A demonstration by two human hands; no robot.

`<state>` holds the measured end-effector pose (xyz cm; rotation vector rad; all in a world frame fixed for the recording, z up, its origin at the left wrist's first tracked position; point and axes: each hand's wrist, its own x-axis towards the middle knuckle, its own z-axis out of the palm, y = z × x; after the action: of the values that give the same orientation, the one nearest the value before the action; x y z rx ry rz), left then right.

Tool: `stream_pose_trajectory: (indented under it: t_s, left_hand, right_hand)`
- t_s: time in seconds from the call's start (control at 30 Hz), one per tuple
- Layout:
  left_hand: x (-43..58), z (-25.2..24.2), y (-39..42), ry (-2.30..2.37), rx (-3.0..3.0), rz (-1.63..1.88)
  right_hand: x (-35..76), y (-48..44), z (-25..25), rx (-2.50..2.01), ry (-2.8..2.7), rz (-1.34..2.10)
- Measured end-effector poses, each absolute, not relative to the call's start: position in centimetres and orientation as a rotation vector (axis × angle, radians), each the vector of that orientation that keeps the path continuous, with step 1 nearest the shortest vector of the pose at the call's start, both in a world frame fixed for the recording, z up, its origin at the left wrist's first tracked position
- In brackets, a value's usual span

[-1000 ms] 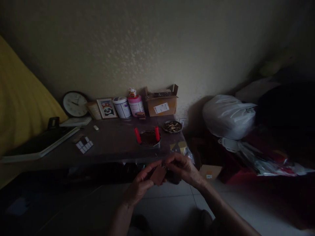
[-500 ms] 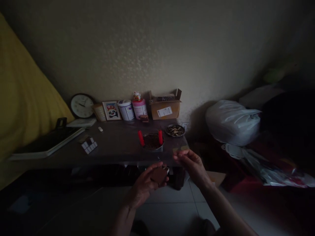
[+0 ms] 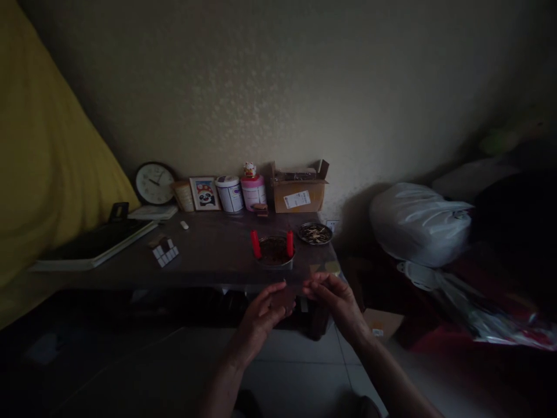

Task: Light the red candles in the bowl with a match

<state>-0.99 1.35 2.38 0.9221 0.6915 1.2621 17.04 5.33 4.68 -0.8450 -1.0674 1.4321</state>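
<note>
My left hand (image 3: 261,316) is closed around a small brown matchbox (image 3: 282,300), held in front of the low dark table (image 3: 209,255). Just to its right my right hand (image 3: 335,297) has its fingertips pinched together close to the box; whatever it pinches is too small and dark to name. Beyond the hands, on the table's near edge, stands a round metal bowl (image 3: 274,253) with two red candles (image 3: 255,244) upright at its sides. A small dish of matchsticks (image 3: 315,233) lies to the right of the bowl.
Along the wall stand a clock (image 3: 155,183), a framed picture (image 3: 204,193), two tubs (image 3: 229,193) and an open cardboard box (image 3: 299,190). A dark flat board (image 3: 93,244) and small white tiles (image 3: 165,253) lie at the table's left. A white bag (image 3: 415,223) sits right.
My right hand drew away to the right from the matchbox, then came back close to it. The view shifted slightly, so the table sits a little further right.
</note>
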Motion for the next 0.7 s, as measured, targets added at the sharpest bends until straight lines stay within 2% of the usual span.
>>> stream_pose_trajectory:
  t_s: [0.43,0.7]
  left_hand:
    - [-0.5,2.1,2.0,0.723,1.021,1.413]
    - [-0.4,2.6,1.7,0.734,0.992,1.446]
  right_hand:
    - [16.1,4.7,3.7,-0.834,-1.496,0.926]
    - [15.7,4.1,3.4,-0.924,-1.743,0.483]
